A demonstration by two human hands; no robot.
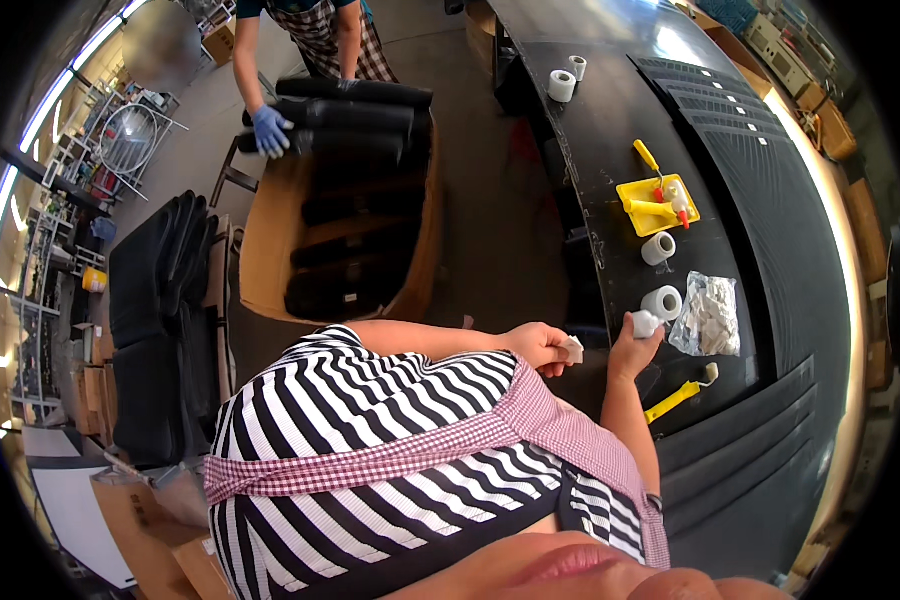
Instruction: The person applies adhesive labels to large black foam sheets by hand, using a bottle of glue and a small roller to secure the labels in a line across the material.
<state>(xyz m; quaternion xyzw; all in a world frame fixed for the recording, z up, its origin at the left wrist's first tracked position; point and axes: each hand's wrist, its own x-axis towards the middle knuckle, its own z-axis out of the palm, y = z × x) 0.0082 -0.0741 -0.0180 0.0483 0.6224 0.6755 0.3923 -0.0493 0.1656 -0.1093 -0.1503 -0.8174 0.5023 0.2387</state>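
Observation:
My left hand is closed, pinching a small crumpled white scrap of paper or cloth at the near edge of the table. To its right, my right hand grips a small white object, rounded and bottle-like; fingers partly cover it. Just beyond that hand stands a white roll. Beside the roll lies a clear plastic bag with crumpled white pieces in it. A small roller with a yellow handle rests on the table near my right forearm.
Farther along the black table are a yellow tray with a bottle, another roll and two more rolls. Black strips lie along it. At left, a co-worker's gloved hand is at dark rolls above a cardboard box.

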